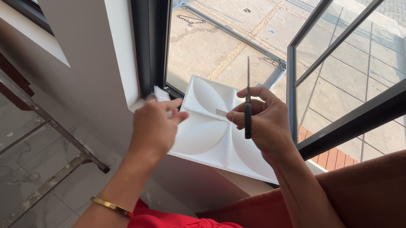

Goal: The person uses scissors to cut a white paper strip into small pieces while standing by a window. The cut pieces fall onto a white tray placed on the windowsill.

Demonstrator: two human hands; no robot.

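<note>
Windowsill edge, white panel (210, 137), right hand (261, 122) fingers gripping knife (247, 103), left hand (154, 126) pinching strip (161, 95)

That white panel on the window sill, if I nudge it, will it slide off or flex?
The panel looks thin and moulded, so probably light and easy to shift. Its near corner seems to overhang the sill, so a push could tip it off. The raised curves likely stiffen it, though the edges may dent.
</note>
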